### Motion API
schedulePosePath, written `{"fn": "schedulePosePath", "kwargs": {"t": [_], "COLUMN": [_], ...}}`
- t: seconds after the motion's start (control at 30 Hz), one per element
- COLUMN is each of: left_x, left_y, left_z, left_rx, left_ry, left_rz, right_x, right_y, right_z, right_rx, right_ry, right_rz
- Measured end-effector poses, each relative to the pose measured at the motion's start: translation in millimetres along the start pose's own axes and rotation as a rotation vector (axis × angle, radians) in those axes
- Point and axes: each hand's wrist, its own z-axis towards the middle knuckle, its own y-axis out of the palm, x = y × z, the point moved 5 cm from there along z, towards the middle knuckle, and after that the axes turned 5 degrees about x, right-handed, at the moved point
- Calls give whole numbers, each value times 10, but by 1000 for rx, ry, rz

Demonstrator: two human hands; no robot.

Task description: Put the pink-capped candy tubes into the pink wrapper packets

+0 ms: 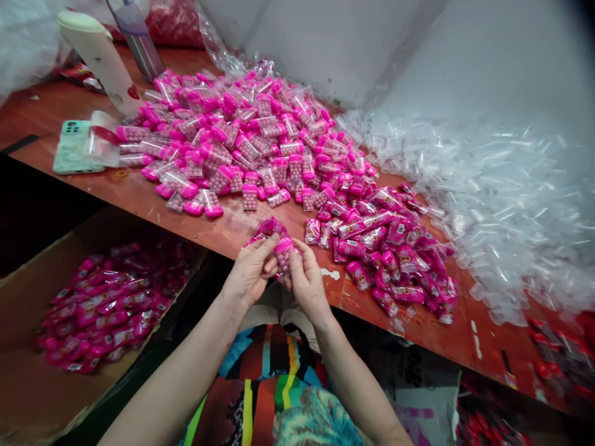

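Note:
Both hands meet at the table's front edge. My left hand (pixel 253 267) pinches a printed pink wrapper (pixel 264 229). My right hand (pixel 305 275) has its fingers closed on a small clear container of pink balls with a pink cap (pixel 283 253), which lies against the wrapper. Behind the hands spreads a large heap of similar pink-capped containers (pixel 246 142). To the right of the hands is a pile of containers in printed pink wrappers (pixel 395 248).
A cardboard box (pixel 28 310) of wrapped containers stands below the table (pixel 186 232) at the left. Many clear empty containers (pixel 502 204) cover the right side. A phone (pixel 72 148), a pale bottle (pixel 100 59) and a metal bottle (pixel 139 43) are at the back left.

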Motion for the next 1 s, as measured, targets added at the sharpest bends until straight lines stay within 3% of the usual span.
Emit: {"fn": "schedulePosePath", "kwargs": {"t": [0.17, 0.23, 0.33, 0.4, 0.5, 0.57, 0.67, 0.73, 0.83, 0.93, 1.0], "left_x": [-73, -127, -191, -213, -231, -235, -260, -302, -361, -339, -273], "left_y": [11, 10, 2, 11, 65, 92, 117, 134, 131, 119, 108], "left_z": [-24, -29, -42, -62, -109, -138, -179, -202, -227, -230, -218], "left_rx": [-33, -53, -69, -75, -69, 4, 128, 146, 123, 61, 29], "left_ry": [-72, -114, -149, -147, -125, -87, -46, -55, -103, -123, -99], "left_rz": [10, 20, 51, 78, 136, 182, 203, 183, 165, 193, 213], "right_x": [-134, -125, -34, -2, -48, -70, -43, -16, 62, 112, 85], "right_y": [-48, -63, -57, -62, -114, -125, -120, -131, -160, -166, -165], "right_z": [-63, -68, -68, -75, -91, -117, -133, -120, -83, -86, -111], "right_rx": [44, 68, 57, 60, 135, 173, 189, 203, 193, 100, -9], "right_ry": [-215, -144, 93, 140, -71, -224, -292, -247, -30, 165, 184], "right_rz": [-307, -234, 7, 49, -163, -332, -423, -363, -127, 88, 142]}}
